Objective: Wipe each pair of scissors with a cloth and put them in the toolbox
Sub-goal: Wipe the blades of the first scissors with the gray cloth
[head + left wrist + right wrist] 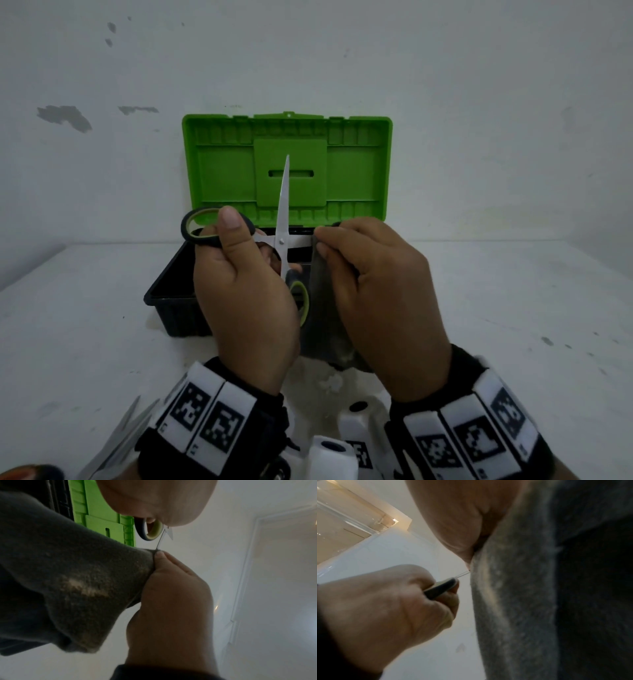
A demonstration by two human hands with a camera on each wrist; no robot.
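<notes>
My left hand (236,260) grips a pair of scissors (281,241) with black and green handles, its thumb on the upper loop (198,226). The blades are spread wide: one points straight up in front of the lid, the other runs to the right. My right hand (373,284) pinches a dark grey cloth (322,308) around that sideways blade. The cloth hangs down below the fingers. In the right wrist view my left hand (385,608) wraps the handle (440,586) beside the cloth (522,601). The toolbox (171,294) stands behind, black base, green lid (222,164) raised.
The toolbox sits on a white table (85,342) against a scuffed white wall. Grey blades of another pair of scissors (116,442) lie at the lower left, near an orange and black handle (30,474). Bare tabletop lies to the right of the box.
</notes>
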